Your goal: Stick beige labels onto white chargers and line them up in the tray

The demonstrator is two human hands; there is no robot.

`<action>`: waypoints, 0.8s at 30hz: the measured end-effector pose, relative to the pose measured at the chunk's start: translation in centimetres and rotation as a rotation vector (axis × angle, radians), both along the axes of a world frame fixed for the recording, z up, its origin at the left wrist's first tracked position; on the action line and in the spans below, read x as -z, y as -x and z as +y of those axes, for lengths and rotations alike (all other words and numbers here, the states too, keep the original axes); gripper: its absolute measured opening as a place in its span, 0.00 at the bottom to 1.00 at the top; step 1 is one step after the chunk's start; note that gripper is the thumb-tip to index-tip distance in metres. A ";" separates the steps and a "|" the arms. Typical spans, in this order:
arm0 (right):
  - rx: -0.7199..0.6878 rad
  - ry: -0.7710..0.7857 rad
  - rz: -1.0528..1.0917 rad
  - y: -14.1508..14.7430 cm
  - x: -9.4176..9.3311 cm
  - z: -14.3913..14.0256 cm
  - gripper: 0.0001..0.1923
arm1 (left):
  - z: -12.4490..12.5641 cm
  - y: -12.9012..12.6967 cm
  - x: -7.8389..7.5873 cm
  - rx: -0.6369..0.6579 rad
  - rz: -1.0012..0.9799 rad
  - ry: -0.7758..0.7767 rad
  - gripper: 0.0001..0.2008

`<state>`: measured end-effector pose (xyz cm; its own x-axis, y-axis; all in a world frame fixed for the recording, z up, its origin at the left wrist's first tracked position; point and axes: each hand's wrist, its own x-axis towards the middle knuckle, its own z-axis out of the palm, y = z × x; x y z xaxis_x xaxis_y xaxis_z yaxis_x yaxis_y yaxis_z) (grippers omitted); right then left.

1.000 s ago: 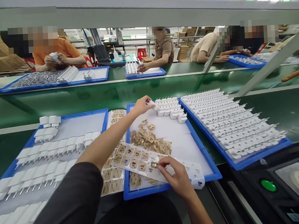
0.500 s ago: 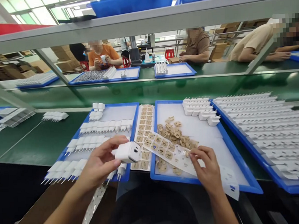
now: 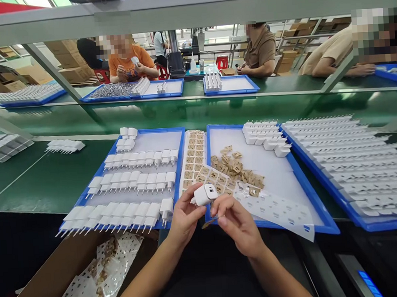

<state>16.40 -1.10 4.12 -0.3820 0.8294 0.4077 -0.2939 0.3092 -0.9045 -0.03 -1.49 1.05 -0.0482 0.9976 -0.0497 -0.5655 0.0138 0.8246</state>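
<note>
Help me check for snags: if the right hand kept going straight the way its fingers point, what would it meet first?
Probably the white charger held in the left hand: the right hand points up-left at it, fingertips nearly touching, though depth is unclear.

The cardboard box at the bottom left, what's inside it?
The cardboard box holds crumpled white backing sheets with tan bits on them. Anything beneath them is covered.

Two bare forearms, left hand (image 3: 184,218) and right hand (image 3: 237,224) ungloved, ringless.
</note>
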 end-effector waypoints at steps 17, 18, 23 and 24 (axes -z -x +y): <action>0.110 0.123 -0.050 -1.1 0.5 0.9 0.03 | -0.6 1.7 0.5 -0.084 0.559 -0.419 0.20; 0.151 0.130 -0.050 -1.4 0.4 1.1 0.03 | -0.6 1.6 0.4 -0.090 0.539 -0.446 0.21; 0.325 0.175 -0.050 -2.6 0.6 1.5 0.03 | -0.5 1.4 0.2 -0.082 0.495 -0.487 0.22; 0.338 0.178 -0.057 -2.7 0.7 1.5 0.03 | -0.5 1.4 0.1 -0.081 0.492 -0.488 0.22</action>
